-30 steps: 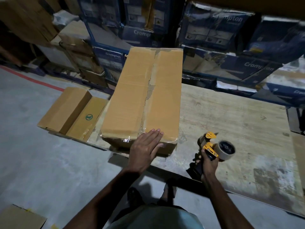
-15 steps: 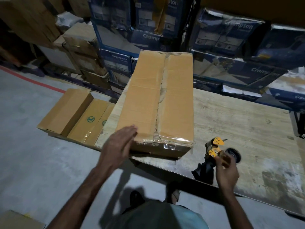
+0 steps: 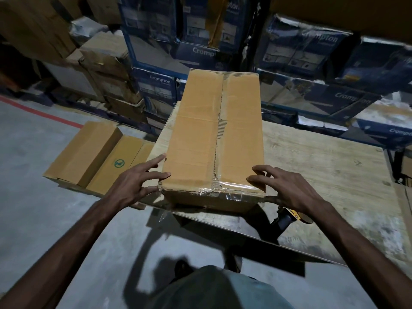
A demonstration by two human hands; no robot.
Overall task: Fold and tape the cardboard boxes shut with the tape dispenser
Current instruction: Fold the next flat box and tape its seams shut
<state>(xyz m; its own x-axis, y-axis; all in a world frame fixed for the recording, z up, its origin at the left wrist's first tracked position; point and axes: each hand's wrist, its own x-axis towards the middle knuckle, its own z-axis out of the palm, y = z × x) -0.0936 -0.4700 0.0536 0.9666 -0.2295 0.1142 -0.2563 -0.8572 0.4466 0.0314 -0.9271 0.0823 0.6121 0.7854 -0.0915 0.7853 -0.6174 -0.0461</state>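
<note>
at the tabletop edge | taped cardboard box lay between left hand and right hand, fingers spread, holding nothing; tape dispenser lay by right wrist | shifting it likely needed equal side pressure

Dim, warm-toned scene; light falls from overhead, throwing a hard dark shadow onto the grey floor at 6 o'clock; clear tape glints faintly at centre; stacked cartons at 12 o'clock look soft and smeared; straight lines bow at 3 and 9 o'clock.
</note>
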